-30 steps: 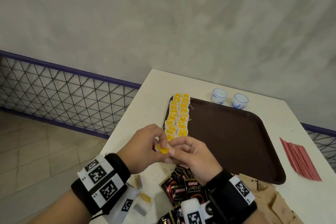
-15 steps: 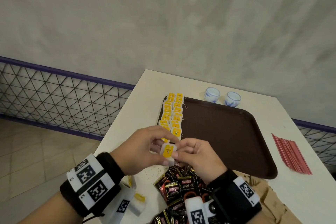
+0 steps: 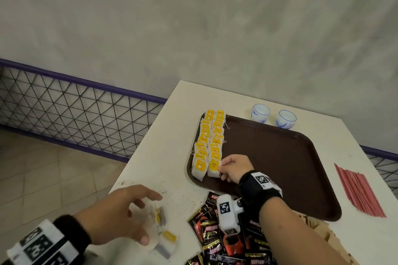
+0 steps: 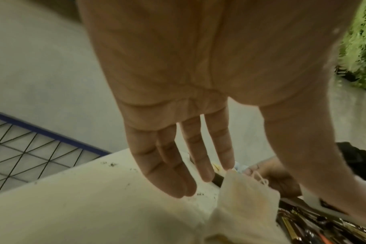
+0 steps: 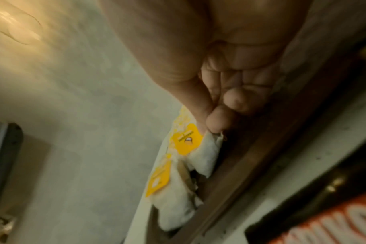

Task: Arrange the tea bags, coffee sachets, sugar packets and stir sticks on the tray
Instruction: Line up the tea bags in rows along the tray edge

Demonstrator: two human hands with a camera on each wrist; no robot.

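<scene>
So the right hand [image 3: 233, 168] is down at the near-left corner of the dark brown plastic tray [image 3: 280, 163], thumb and fingertips [image 5: 214, 123] pinching the edge of a white paper tea bag with a yellow tag [image 3: 214, 168]. That bag sits at the near end of the right-hand row, touching the one beside it, and it's lying on the tray floor just inside the rim. The rest of the yellow-tagged tea bags [image 3: 210, 133] run in two neat overlapping rows along the tray's left edge, away from the camera. The left hand [image 3: 120, 215] hangs over the white table [image 3: 163, 157], fingers straight and loosely spread, holding nothing; it's right above a small loose pile of unsorted tea bags [image 3: 162, 232] near the table's front edge, and I can't tell if a fingertip actually touches them. The black and red coffee sachets [image 3: 212, 232] are heaped on the table in front of the tray, under the right forearm. A flat bundle of thin red stir sticks [image 3: 358, 191] lies on the table to the right of the tray, well apart from it. Two small white cups with blue patterns [image 3: 272, 117] stand side by side just behind the tray's far edge.
</scene>
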